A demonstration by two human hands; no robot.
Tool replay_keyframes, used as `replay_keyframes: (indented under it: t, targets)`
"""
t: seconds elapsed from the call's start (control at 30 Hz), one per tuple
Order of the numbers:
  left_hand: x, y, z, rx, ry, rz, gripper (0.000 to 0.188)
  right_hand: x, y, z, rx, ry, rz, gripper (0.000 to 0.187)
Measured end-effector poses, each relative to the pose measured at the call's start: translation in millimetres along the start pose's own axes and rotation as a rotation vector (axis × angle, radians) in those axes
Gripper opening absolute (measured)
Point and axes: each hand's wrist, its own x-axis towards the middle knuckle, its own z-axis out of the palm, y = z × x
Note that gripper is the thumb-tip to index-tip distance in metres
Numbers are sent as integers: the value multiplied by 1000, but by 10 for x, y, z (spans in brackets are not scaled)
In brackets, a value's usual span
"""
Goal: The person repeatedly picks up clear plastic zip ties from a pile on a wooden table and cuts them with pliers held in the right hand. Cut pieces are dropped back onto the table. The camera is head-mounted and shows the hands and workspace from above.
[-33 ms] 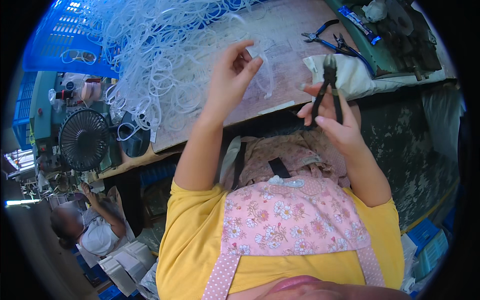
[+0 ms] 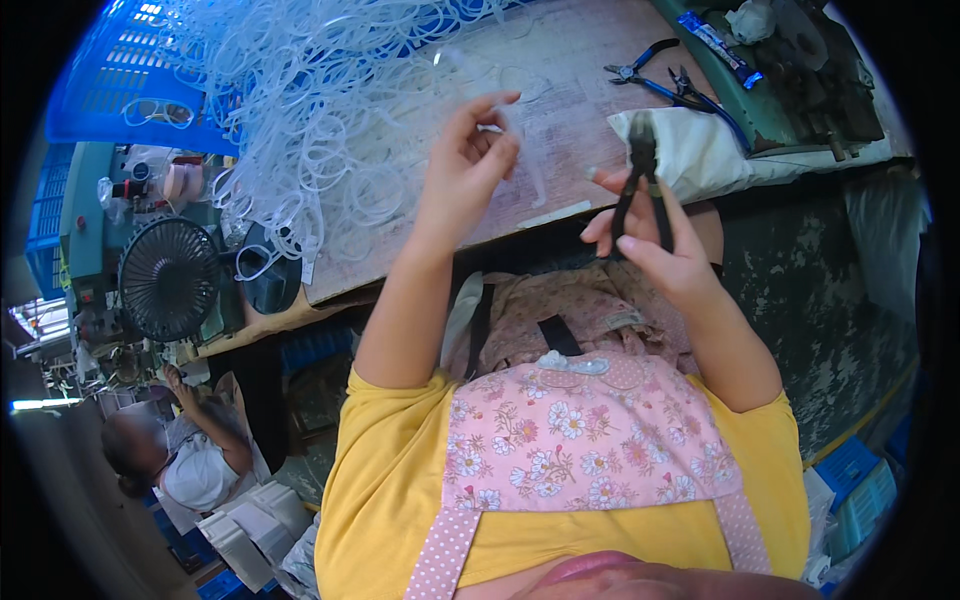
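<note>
My left hand point(image 2: 466, 165) is raised over the worktable, its thumb and fingers pinched on a clear plastic strip point(image 2: 533, 160). The strip is thin and blurred, and it hangs down beside the fingertips. To its right, my right hand point(image 2: 682, 255) grips a pair of side cutters point(image 2: 643, 150) with dark handles. Their jaws point away from me and look blurred, apart from the strip. A big heap of clear looped plastic pieces point(image 2: 310, 120) spreads over the table, left of and beyond my left hand.
A blue basket point(image 2: 85, 115) stands far left, near a black fan point(image 2: 168, 280). Two blue-handled pliers point(image 2: 690, 92) lie at the far right by a white cloth-like bundle point(image 2: 700, 150) and green machinery point(image 2: 800, 100). Another person point(image 2: 200, 460) sits at lower left.
My right hand and the side cutters have shifted slightly left, toward my left hand. My left hand has moved a little, with the strip still at its fingers.
</note>
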Motion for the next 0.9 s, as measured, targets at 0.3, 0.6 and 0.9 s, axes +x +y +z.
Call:
replay_keyframes:
  t: [0.3, 0.6, 0.9]
  targets:
    - [-658, -248, -189, -1267, 1, -60, 33, -3, 139, 322, -354, -156, 44, 48]
    - [-714, -285, -125, -1352, -45, -120, 41, 48, 142, 572, -143, -264, 200, 39]
    - [-918, 27, 156, -758, 331, -41, 73, 85, 174, 712, -687, -391, -213, 60]
